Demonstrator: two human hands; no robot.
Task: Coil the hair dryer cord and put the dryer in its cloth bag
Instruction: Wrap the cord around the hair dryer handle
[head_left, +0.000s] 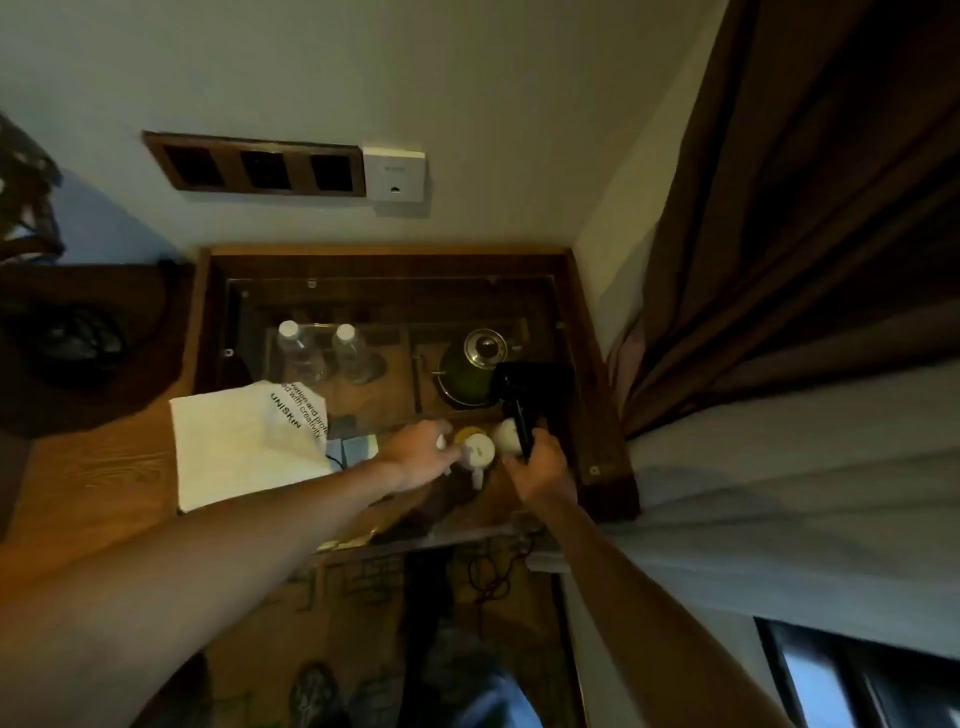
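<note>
My right hand (540, 467) grips the handle of the black hair dryer (524, 389), holding it upright above the wooden stand, its head near the kettle. The dark cord (493, 577) hangs below the stand's front edge in loose loops. My left hand (421, 452) reaches over the stand beside the white cups, fingers bent; something small and white shows at its fingertips, and I cannot tell whether it holds it. The white cloth bag (244, 441) with black print lies flat to the left, partly over the stand's edge.
Two water bottles (322, 353) and a green kettle (467, 374) stand on the glass-topped stand (597, 415). White cups (480, 449) sit at its front. A wall socket panel (260, 166) is above. Curtains (779, 260) hang right. A dark hat (78, 348) lies left.
</note>
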